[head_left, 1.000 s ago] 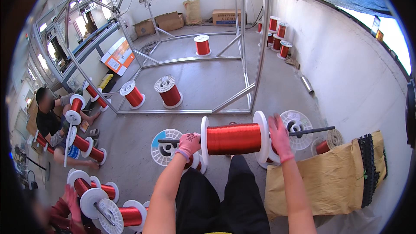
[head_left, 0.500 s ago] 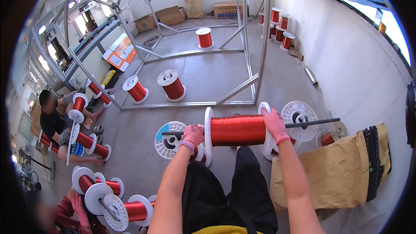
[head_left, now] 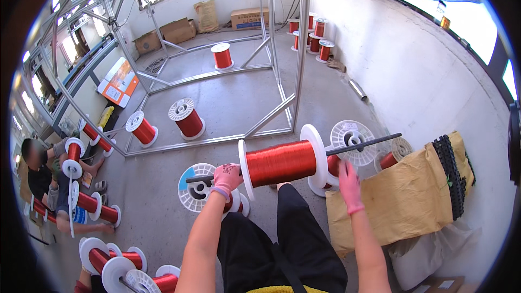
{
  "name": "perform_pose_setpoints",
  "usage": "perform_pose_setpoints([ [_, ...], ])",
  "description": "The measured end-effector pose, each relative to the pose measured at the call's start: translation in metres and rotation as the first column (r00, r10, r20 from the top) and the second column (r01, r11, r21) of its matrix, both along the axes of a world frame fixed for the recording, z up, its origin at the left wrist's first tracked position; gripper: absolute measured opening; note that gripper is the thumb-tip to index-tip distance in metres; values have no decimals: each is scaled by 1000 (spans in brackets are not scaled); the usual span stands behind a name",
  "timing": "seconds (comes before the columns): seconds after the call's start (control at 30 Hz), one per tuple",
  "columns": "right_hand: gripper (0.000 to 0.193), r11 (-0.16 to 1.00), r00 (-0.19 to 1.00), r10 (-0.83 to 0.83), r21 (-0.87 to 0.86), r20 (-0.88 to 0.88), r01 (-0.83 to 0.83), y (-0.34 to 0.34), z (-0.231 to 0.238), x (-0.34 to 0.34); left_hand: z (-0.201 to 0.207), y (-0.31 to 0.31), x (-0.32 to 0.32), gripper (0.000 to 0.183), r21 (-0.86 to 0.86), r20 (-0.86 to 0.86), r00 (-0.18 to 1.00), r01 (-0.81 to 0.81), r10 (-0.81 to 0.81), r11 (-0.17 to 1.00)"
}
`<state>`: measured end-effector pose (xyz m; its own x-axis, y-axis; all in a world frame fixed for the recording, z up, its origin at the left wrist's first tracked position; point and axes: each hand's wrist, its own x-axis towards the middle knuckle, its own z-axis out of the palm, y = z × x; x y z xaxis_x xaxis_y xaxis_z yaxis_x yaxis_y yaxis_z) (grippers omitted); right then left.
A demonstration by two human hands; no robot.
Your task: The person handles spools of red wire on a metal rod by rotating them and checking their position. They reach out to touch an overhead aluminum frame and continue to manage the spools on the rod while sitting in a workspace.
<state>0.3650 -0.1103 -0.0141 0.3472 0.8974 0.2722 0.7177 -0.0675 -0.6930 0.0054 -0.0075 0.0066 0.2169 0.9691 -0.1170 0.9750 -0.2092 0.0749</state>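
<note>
In front of me hangs a large spool of red wire (head_left: 280,163) with white flanges, lying sideways on a long dark rod (head_left: 374,142) that runs through its core. My left hand (head_left: 227,180), in a pink glove, is closed around the rod's left end, close against the left flange. Below the rod's right part is my right hand (head_left: 350,187), also gloved in pink. It is off the spool, with its slightly blurred fingers stretched upward and nothing seen in them. The spool tilts, its right side higher. Beneath it, white-flanged spools (head_left: 196,199) stand on the floor.
A metal frame (head_left: 217,144) stands ahead, with red spools (head_left: 187,119) inside it. Brown sheeting with a black strip (head_left: 391,201) lies at right. More spools (head_left: 130,260) are at lower left, where a person (head_left: 40,173) sits. Spools are stacked by the right wall (head_left: 374,38).
My right hand has come off the right flange and dropped lower. The spool and rod have tilted up on the right. The whole view has shifted, with the surroundings moving left.
</note>
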Motion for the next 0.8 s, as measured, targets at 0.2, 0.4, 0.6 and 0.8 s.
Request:
perform_pose_setpoints([
  [0.2, 55, 991, 998, 47, 129, -51, -40, 97, 93, -53, 0, 7, 5, 29, -32, -6, 999, 37, -37, 999],
  [0.4, 54, 980, 985, 30, -198, 168, 4, 108, 73, -71, -7, 8, 1, 28, 4, -88, 996, 34, -33, 999],
  [0.6, 39, 937, 990, 43, -350, 133, 6, -61, -129, -47, -13, 0, 2, 32, -7, -91, 995, 30, -31, 1000],
  [0.8, 34, 860, 977, -1, -498, 212, 109, -70, -155, -11, -5, 5, -5, 30, -58, -55, 998, 14, -17, 998],
])
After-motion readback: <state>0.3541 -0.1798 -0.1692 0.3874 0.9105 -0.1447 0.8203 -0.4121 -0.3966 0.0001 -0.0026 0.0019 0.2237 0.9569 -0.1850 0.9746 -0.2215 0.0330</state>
